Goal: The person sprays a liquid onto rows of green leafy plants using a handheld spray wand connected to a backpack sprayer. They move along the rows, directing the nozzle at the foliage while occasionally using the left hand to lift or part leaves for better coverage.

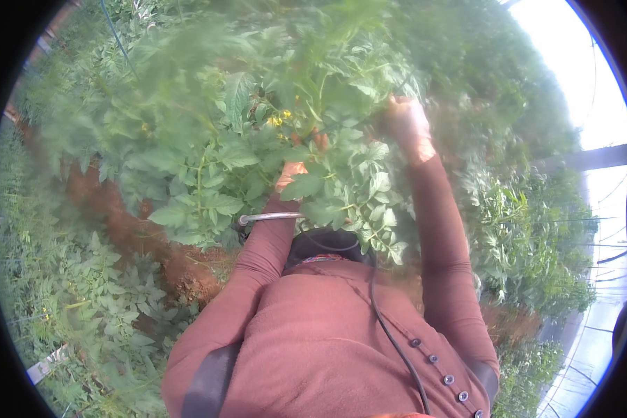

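Tomato plants (pixel 230 151) with lobed green leaves and small yellow flowers (pixel 278 119) fill the space before me. My left hand (pixel 292 172) reaches in among the leaves below the flowers; foliage hides much of it, and some fingertips show near the central stem. Raised at the right of the plant, my right hand (pixel 408 117) has its fingers curled by a thin dark string or line, blurred at the fingers, so whether it grips the line is unclear. A metal hoop-like bar (pixel 270 216) crosses over my left forearm.
Reddish soil (pixel 188 274) shows between plant rows at the left. A dark cable (pixel 384 313) hangs down my front. More plants (pixel 512 235) stand at the right, beside pale translucent sheeting (pixel 580 360) and a beam (pixel 595 158). A blue-green string (pixel 116 36) runs at the upper left.
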